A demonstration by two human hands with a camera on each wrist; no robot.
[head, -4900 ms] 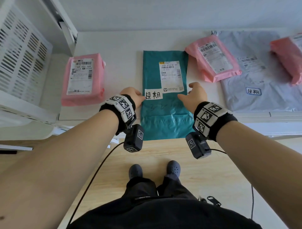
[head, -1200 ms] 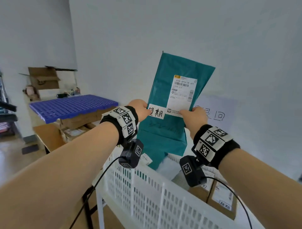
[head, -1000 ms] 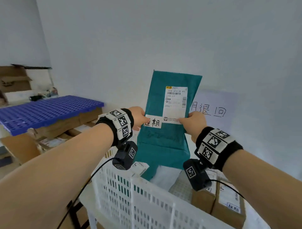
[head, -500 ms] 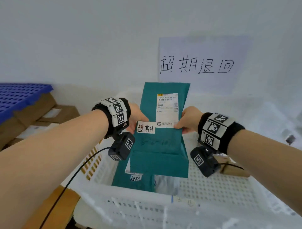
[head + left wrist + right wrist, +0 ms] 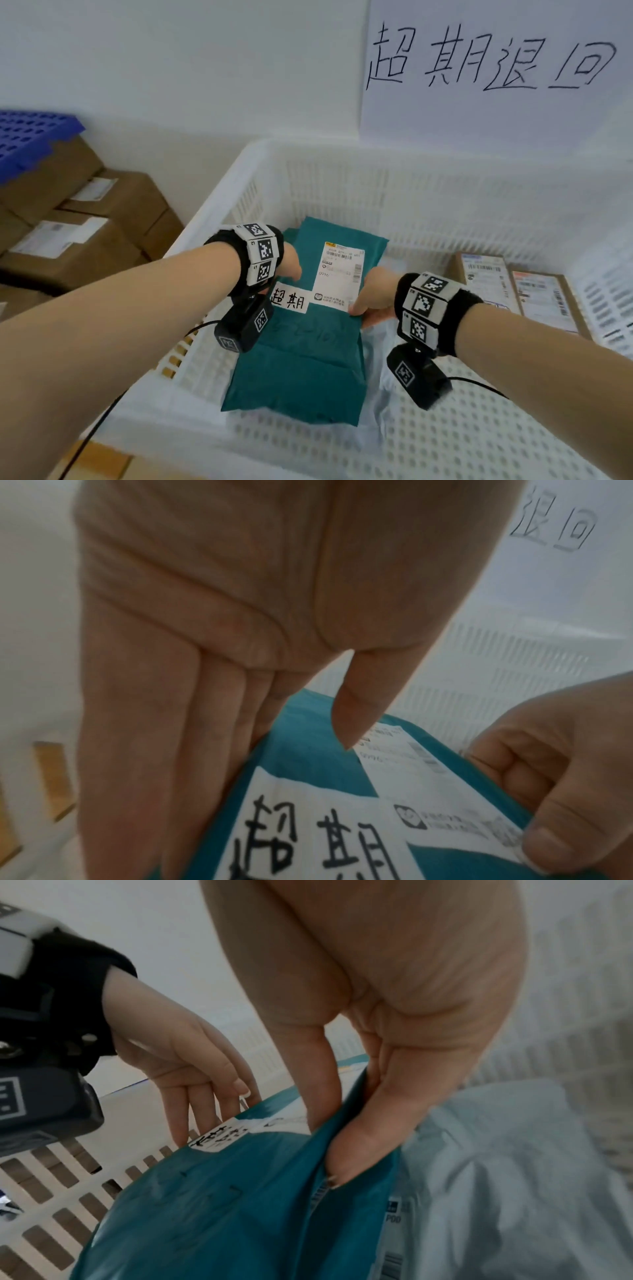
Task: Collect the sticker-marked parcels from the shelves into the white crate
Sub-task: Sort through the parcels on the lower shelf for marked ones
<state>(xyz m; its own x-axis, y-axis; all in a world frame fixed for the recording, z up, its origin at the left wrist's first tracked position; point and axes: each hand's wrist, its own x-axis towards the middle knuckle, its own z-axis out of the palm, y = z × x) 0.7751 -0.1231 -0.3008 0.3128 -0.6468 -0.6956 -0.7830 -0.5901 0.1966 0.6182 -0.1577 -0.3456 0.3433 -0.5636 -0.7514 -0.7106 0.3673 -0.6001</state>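
Note:
A teal poly-mailer parcel (image 5: 308,359) with a white handwritten sticker (image 5: 289,301) and a shipping label lies inside the white crate (image 5: 212,212), on top of other bags. My left hand (image 5: 291,267) is at its left edge. In the left wrist view its fingers (image 5: 192,723) run straight down beside that edge, and the thumb is lifted over the parcel (image 5: 308,764). My right hand (image 5: 373,294) pinches the parcel's right edge. In the right wrist view the right hand (image 5: 339,1139) has its thumb on top and fingers underneath the teal parcel (image 5: 222,1218).
A pale grey-blue poly bag (image 5: 380,363) lies under the teal parcel, and two brown cartons (image 5: 513,291) sit at the crate's right side. A handwritten paper sign (image 5: 479,61) hangs on the wall behind. Stacked cartons (image 5: 85,240) and a blue pallet (image 5: 27,144) stand to the left.
The teal parcel came from the shelf, was held upright over the crate, and now lies lowered inside it. My left hand's fingers have straightened off it; the right still pinches.

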